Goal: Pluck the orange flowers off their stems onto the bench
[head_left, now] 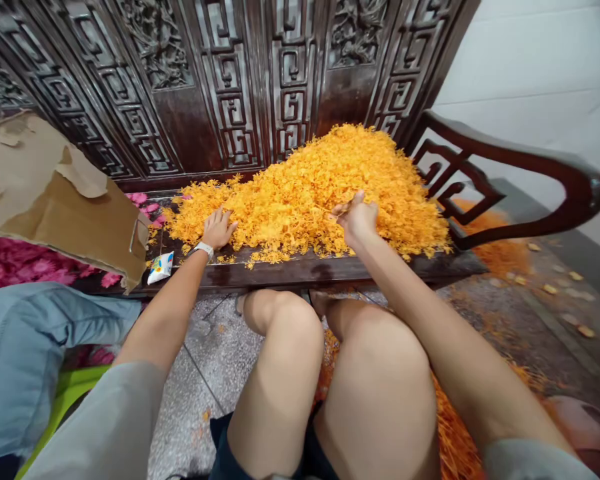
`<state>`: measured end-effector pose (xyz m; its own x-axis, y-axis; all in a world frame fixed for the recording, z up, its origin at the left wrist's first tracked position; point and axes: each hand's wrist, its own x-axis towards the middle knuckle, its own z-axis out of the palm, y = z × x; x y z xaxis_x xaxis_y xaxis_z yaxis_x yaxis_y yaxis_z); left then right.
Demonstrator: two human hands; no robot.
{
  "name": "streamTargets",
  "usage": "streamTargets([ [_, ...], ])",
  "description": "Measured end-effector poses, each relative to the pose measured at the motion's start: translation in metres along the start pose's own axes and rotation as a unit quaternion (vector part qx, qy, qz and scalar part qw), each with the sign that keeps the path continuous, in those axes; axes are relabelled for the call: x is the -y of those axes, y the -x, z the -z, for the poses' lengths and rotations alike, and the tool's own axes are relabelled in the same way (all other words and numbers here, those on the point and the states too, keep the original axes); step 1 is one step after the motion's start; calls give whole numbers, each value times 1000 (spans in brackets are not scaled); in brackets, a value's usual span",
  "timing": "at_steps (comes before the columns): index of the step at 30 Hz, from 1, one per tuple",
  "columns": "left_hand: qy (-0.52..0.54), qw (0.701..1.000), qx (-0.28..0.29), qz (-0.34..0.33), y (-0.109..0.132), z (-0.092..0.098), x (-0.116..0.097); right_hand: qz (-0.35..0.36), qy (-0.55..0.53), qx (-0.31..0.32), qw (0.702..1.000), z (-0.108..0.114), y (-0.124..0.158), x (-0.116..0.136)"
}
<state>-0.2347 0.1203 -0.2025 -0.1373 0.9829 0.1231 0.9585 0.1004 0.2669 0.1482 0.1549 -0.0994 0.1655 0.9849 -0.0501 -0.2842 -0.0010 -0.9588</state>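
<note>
Orange flowers [300,200] heap on the tabletop [300,271], likely banked against the carved back [193,133] for support. Our left grip [219,230] lies spread at their near edge, apparently empty; our right grip [360,219] pinches together, seemingly on a thin strand [349,207].

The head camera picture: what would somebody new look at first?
Probably the big heap of small orange-yellow flower-like pieces on the dark glossy wooden bench, with the left hand near its left end and the right hand at its front. Next, perhaps the torn brown cardboard box at the picture's left, beside bright pink flower-like pieces.
</note>
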Motion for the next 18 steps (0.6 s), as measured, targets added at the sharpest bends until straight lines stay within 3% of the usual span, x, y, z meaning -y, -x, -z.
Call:
streamTargets([
  [3, -22, 1000, -1, -5, 3, 2, -5, -48, -60, -26, 997, 24, 6, 25],
  [6, -30, 1000, -1, 9, 6, 10, -17, -70, -71, 35, 994, 38, 15, 46],
  [9, -34, 996, -81, 23, 13, 26, -41, -72, -88, 111, 987, 43, 22, 58],
  [14, 10, 971, -235, -53, 32, 71, -112, -13, -117, 175, 977, 29, 34, 59],
  [16, 43, 959, -258, -107, 36, 91, -147, -3, -116, 172, 978, 20, 36, 56],
  [18, 96, 949, -237, -186, 35, 109, -181, 0, -115, 182, 977, 13, 37, 52],
])
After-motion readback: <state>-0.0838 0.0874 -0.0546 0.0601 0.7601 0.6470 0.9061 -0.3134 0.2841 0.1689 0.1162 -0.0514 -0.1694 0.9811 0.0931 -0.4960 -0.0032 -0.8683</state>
